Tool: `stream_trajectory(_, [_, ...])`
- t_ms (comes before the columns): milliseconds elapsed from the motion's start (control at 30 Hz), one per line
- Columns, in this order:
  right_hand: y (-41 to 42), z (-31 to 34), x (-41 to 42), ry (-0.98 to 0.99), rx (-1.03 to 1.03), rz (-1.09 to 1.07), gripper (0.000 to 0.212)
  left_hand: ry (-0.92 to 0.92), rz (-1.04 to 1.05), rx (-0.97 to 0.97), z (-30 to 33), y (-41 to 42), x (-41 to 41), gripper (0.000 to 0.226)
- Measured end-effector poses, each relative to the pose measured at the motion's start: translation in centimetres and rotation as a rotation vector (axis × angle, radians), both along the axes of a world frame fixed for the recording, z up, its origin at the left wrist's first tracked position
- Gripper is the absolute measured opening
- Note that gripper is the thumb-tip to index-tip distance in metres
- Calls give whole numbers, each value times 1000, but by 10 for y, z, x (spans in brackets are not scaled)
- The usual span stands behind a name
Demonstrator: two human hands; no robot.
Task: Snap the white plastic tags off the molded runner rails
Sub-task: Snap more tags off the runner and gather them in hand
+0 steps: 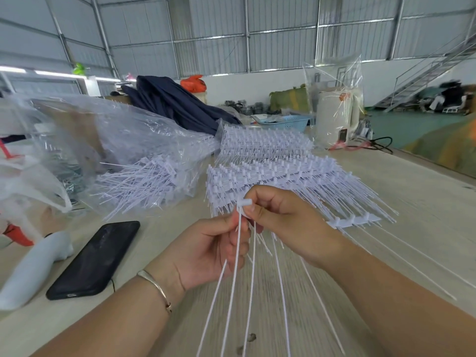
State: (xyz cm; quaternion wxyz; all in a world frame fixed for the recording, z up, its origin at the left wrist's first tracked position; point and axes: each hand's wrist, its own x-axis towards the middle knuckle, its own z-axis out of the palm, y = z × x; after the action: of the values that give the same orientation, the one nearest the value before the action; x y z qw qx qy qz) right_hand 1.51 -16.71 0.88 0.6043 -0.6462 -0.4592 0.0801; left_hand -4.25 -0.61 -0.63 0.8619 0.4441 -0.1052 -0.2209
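Tags [244, 203]: one white tag head sits pinched at the right grip [280, 222], thumb and forefinger curled tight on it, right at the point where both hands meet. Its long tail runs straight down from that grip toward the person, long axis near-vertical in frame, passing through the left grip [213, 249]. Left fingers are curled round a small bundle of tails just below the right pinch; roughly five or six strands fan out beneath it, exact count unclear because of blur.

Key relation: the head is above and the tail below, the two grips touching, right on top, left underneath. A snap would likely mean twisting or pulling the head across the tail's axis, judging by that stacking. Whether a rail is hidden between the fingers, cannot tell.

Just beside the right grip, to its right on the table [386, 202], lies one short runner rail piece [353, 220] with about four tags on it, tails trailing toward the near right. Beyond the grips: two stacks of full runner rails [270, 173], the nearer almost touching the knuckles, the farther one [262, 143] behind it. Too many rails to count.

Left of the grips: one clear bag [123, 155] with loose tags spilling out, one black phone [95, 258], one white handle-shaped object [33, 269]. Left wrist wears one thin bracelet [157, 287].

Plenty of rails left, so I'd judge the task nowhere near done.
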Motion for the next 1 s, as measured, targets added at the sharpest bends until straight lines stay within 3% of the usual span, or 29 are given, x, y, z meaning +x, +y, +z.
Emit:
stream_trajectory(100, [0,1,0,-13,7,-46,22,10,156,35,-1,-5,2,31])
stream_trajectory(200, [-1,2,2,9,29,-124,23,-22,333,41,1,-6,6,17])
stream_trajectory(267, [-4,2,6,29,26,-197,23,-111,476,125,4,-3,8,13])
stream_trajectory(367, [-12,2,13,13,-30,-297,20,-206,616,326,4,2,7,28])
stream_trajectory(467, [-16,1,19,27,-78,-310,16,-220,649,487,4,3,6,33])
stream_trajectory(667, [-20,1,19,81,-174,-244,8,-192,624,584,6,8,4,36])
stream_trajectory(867, [-14,1,13,67,-252,-173,17,101,680,662,4,14,10,40])
stream_trajectory(1000, [-16,4,12,31,-238,-184,11,122,703,592,4,23,11,35])
